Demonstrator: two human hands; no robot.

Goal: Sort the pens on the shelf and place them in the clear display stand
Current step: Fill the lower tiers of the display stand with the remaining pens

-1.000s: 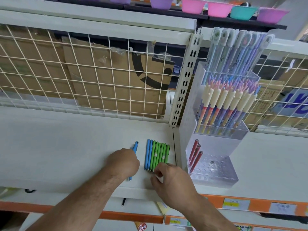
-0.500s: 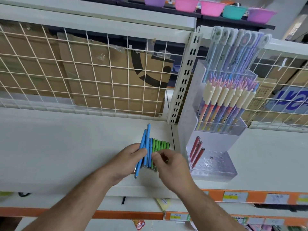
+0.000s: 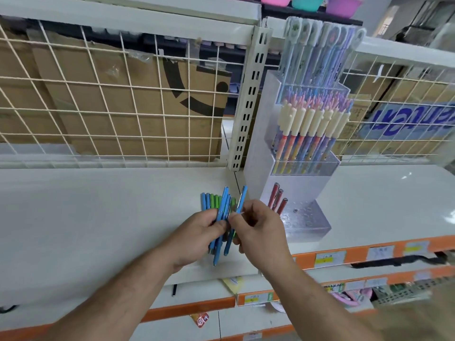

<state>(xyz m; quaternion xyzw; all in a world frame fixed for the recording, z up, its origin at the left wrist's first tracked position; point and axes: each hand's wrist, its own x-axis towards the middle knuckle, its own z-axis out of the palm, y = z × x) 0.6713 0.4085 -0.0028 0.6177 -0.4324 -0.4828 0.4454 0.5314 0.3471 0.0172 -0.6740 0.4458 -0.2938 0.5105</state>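
My left hand [image 3: 197, 236] grips a small bunch of blue pens [image 3: 221, 225] held just above the white shelf [image 3: 98, 217]. My right hand [image 3: 258, 230] pinches one more blue pen [image 3: 242, 198] beside that bunch. Behind the hands, a row of green pens [image 3: 214, 201] with a blue one at its left end lies flat on the shelf. To the right stands the clear display stand [image 3: 306, 225]; three red pens [image 3: 278, 198] stick up from holes in its lowest tier. Its upper tiers are packed with pastel pens.
A white wire grid [image 3: 110, 94] backs the shelf, with cardboard boxes behind it. A slotted metal upright [image 3: 248, 94] stands just left of the stand. Orange price strips [image 3: 344, 257] run along the shelf's front edge. Coloured bowls [image 3: 307, 2] sit on top.
My left hand has lifted blue pens off the shelf and gathered them into a bunch. My right hand rose from the green row and now pinches a blue pen.
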